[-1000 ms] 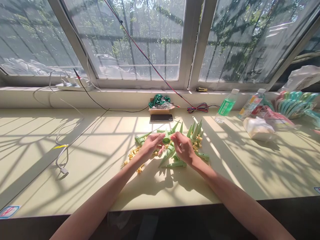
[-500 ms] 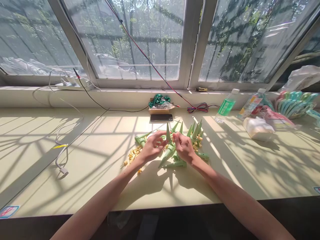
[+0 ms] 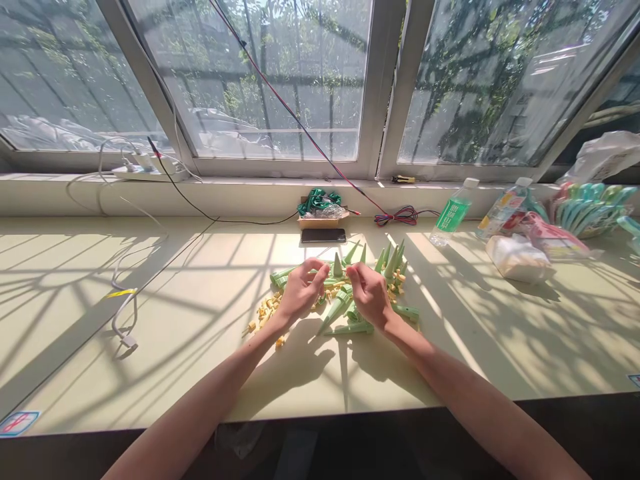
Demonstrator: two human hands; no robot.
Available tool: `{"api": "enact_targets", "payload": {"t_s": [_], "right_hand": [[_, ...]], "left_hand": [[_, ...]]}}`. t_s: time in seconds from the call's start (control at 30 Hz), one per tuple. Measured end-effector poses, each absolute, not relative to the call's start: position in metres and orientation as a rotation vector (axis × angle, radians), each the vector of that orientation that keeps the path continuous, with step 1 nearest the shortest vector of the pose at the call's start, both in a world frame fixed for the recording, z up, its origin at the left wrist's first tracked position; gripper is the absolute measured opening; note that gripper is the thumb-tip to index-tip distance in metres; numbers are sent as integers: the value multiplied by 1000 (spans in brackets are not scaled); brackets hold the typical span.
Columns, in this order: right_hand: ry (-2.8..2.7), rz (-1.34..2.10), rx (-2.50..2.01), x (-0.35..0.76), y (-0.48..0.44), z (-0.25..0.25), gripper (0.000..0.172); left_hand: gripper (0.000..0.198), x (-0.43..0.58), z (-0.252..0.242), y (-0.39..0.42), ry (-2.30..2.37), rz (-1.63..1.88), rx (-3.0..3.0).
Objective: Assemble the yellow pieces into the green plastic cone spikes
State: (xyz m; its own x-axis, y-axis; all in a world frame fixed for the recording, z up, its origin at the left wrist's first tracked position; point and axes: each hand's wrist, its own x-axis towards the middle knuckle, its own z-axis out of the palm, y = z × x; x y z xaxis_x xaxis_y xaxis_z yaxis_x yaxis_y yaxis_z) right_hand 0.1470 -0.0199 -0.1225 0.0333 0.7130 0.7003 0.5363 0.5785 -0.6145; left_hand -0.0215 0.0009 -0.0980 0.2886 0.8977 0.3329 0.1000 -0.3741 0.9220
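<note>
My left hand hovers over the left part of a pile, thumb and forefinger brought together in a ring. Whatever may be between those fingertips is hidden. Opposite it, my right hand is curled in a pinch; what sits at its fingertips is too small to name. A green pointed cone stands upright in the gap between both hands. Below them lie hollow green spikes, some pointing up behind my right hand. Small yellow plug-like pieces are heaped beside my left wrist.
Behind the pile lie a dark phone and a small cardboard box with green material. A green-labelled bottle, a second bottle and a white packet stand right. A white cable runs along the left.
My left hand has shifted slightly left, away from the green cone it was holding, and its fingers have drawn together. The cone appears lower. My right hand has barely moved.
</note>
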Motion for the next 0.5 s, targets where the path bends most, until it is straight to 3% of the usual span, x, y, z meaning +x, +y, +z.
{"api": "enact_targets", "payload": {"t_s": [0.23, 0.5], "right_hand": [[-1734, 87, -983, 146, -20, -122, 26], [-1742, 109, -961, 147, -19, -124, 24]], "left_hand": [[64, -24, -97, 5, 965, 969, 1700], [53, -26, -93, 4, 917, 846, 1675]]}}
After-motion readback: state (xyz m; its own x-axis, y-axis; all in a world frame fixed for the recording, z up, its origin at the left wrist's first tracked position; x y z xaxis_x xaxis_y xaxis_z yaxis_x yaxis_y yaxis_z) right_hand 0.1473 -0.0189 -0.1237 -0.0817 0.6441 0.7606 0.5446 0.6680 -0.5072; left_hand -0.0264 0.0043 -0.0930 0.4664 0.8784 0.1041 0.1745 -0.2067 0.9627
